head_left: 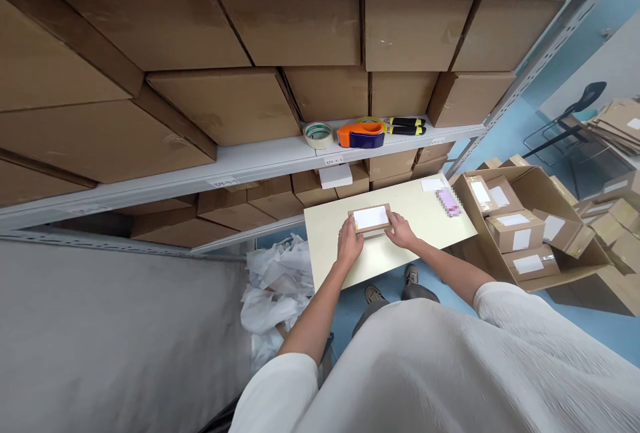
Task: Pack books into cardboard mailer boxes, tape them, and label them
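A small cardboard box [371,228] with a white label [371,217] on top lies on the pale yellow table [327,246]. My left hand [349,241] grips its left end, and my right hand [399,230] holds its right end. On the table's right part are a white slip of paper [433,184] and a blurred pink item [449,202]. The grey shelf above bears a roll of tape [319,135], an orange and blue tape dispenser [361,134] and black and yellow handled tools [406,126].
Large cartons [300,16] fill the shelves in front. An open carton [537,183] holding labelled boxes [515,230] stands right of the table. White crumpled wrapping [277,286] lies to the left, and a black chair [575,110] is at the far right.
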`<state>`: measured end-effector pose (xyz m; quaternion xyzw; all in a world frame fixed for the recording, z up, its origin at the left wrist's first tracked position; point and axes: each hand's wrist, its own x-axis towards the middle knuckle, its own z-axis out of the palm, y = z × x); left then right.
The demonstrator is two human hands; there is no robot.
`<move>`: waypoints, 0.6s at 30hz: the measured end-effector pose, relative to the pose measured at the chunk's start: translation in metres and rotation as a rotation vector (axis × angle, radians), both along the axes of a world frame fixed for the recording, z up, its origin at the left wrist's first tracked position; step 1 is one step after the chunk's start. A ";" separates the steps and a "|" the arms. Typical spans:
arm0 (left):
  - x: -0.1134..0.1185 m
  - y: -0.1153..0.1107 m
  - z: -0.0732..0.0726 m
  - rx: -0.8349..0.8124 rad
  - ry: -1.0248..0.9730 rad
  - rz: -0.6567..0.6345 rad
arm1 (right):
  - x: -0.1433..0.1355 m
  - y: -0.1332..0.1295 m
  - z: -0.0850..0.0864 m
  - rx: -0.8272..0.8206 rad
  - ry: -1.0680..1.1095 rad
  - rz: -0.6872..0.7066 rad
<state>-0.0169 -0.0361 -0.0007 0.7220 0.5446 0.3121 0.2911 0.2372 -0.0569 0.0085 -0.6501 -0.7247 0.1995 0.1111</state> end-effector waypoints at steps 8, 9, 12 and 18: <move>0.046 0.005 0.010 -0.016 -0.059 -0.046 | 0.043 -0.014 0.008 0.029 0.010 -0.100; 0.055 0.005 0.012 -0.013 -0.067 -0.057 | 0.051 -0.018 0.009 0.043 0.010 -0.114; 0.088 0.004 0.016 -0.013 -0.082 -0.097 | 0.079 -0.031 0.013 0.084 0.014 -0.164; 0.173 -0.003 0.025 -0.030 -0.097 -0.212 | 0.154 -0.067 0.030 0.176 0.061 -0.307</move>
